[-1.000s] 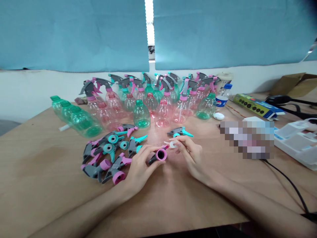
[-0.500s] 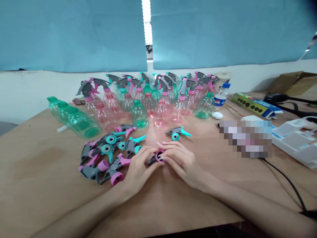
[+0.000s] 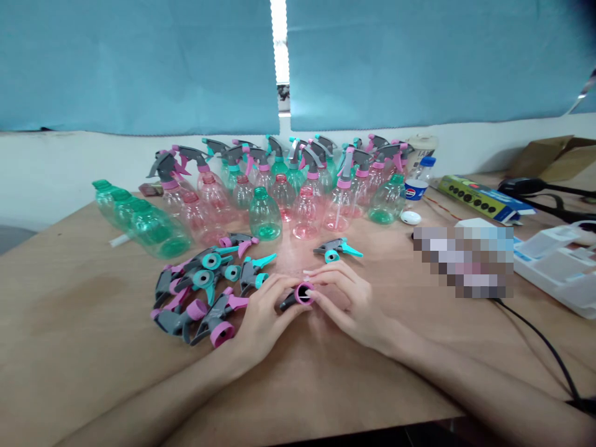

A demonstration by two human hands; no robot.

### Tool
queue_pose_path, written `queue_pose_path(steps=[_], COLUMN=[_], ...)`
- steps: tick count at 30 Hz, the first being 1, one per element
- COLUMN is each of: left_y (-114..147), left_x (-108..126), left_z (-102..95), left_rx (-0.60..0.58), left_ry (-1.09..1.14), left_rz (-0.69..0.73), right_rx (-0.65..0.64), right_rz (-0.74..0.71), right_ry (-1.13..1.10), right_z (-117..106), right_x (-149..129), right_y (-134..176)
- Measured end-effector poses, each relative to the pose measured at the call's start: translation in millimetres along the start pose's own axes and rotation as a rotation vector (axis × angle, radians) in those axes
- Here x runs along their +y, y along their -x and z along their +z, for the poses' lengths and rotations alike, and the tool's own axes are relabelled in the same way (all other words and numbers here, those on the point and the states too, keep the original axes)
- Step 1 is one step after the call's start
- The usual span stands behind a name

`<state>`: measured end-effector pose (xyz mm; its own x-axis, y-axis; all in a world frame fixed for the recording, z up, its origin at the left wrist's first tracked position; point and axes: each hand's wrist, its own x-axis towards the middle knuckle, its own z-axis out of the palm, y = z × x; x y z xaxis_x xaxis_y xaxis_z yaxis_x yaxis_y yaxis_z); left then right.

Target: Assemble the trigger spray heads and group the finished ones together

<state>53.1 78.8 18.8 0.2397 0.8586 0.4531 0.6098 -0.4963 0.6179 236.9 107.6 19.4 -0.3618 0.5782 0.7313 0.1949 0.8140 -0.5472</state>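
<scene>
My left hand [image 3: 265,316] is closed around a trigger spray head [image 3: 291,299] with a dark grey body and a pink collar, its open end turned up toward me. My right hand [image 3: 351,304] curves round the collar's other side, thumb tip at the opening and fingers bent over the far rim. A thin whitish strip shows inside the opening. Left of my hands lies a pile of loose spray heads [image 3: 203,278], grey with pink or turquoise collars. One more turquoise spray head [image 3: 332,255] lies beyond my right hand.
Pink and green spray bottles [image 3: 265,217] stand in rows at the back, many with heads on. Green bottles [image 3: 158,226] lie at the left. On the right are a Pepsi bottle [image 3: 416,188], a white oval case [image 3: 410,218], a box [image 3: 479,198], a plastic organiser [image 3: 554,267] and a cable [image 3: 544,344].
My right fingers have shifted from inside the collar to its far rim, while the thumb stays at the opening. My left hand keeps its hold on the spray head.
</scene>
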Motion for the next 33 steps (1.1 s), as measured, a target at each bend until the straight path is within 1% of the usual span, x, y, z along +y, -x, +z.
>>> queue_pose_path(steps=[5,12,14,16,19,21,30,33], left_y=[-0.5,-1.1,-1.1,-0.9,-0.2,0.2,2.4,2.8], left_x=[2.3,3.0,2.6,2.3,2.0,1.8,-1.1,-0.7], left_z=[-1.3,-0.6,-0.8,-1.1,-1.0,-0.5,-0.8,-0.9], left_rx=[-0.012,-0.009,-0.012,-0.009,-0.006,-0.012,-0.025,-0.024], left_ry=[0.020,0.030,0.029,0.031,0.029,0.023,0.019,0.022], left_rz=[-0.007,-0.016,-0.025,-0.019,-0.002,-0.005,-0.012,-0.001], right_rx=[-0.005,0.040,0.034,0.027,0.036,0.043,0.062,0.039], right_rz=[-0.090,-0.262,-0.284,-0.245,-0.130,-0.085,-0.088,-0.111], right_ry=[-0.016,0.031,0.035,0.038,0.034,0.024,0.015,0.061], right_z=[0.4,5.9,7.2,7.0,4.2,2.2,1.0,-0.7], right_x=[-4.4,-11.8,-12.3,-11.0,-7.3,-5.5,-3.9,-1.8], right_y=[1.2,6.0,5.9,4.8,2.4,1.1,0.7,0.0])
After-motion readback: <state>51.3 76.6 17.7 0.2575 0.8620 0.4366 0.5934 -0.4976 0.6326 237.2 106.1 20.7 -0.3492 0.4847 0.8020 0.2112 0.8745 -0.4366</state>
